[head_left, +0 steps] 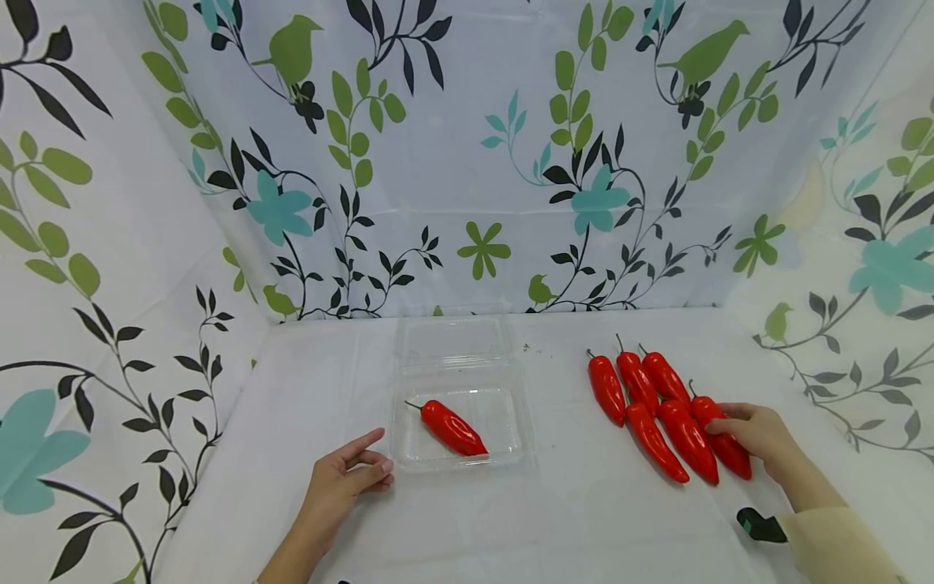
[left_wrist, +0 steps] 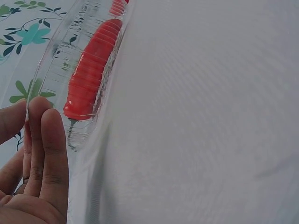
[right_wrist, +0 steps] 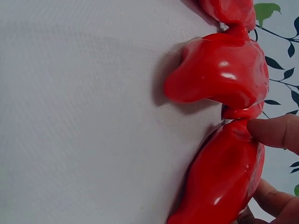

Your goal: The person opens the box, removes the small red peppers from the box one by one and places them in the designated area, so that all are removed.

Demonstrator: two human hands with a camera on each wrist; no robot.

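A clear plastic clamshell box (head_left: 514,405) lies with its lid (head_left: 456,337) folded back, and one red chili pepper (head_left: 448,427) rests inside it. At the box's near left corner is my left hand (head_left: 343,483); in the left wrist view its thumb and fingertips (left_wrist: 39,105) pinch the thin clear rim (left_wrist: 33,86). My right hand (head_left: 759,438) grips the rightmost red chili pepper (head_left: 726,446) of a group, thumb on top and fingers round the far side. The right wrist view shows this pepper (right_wrist: 219,172) up close beside others.
Several more red chili peppers (head_left: 653,442) lie in two rows, stems pointing away, right of the box. A dark strap end (head_left: 760,526) shows by the right sleeve (head_left: 839,547). Patterned cloth (head_left: 452,162) walls the back and sides of the white table (head_left: 467,527).
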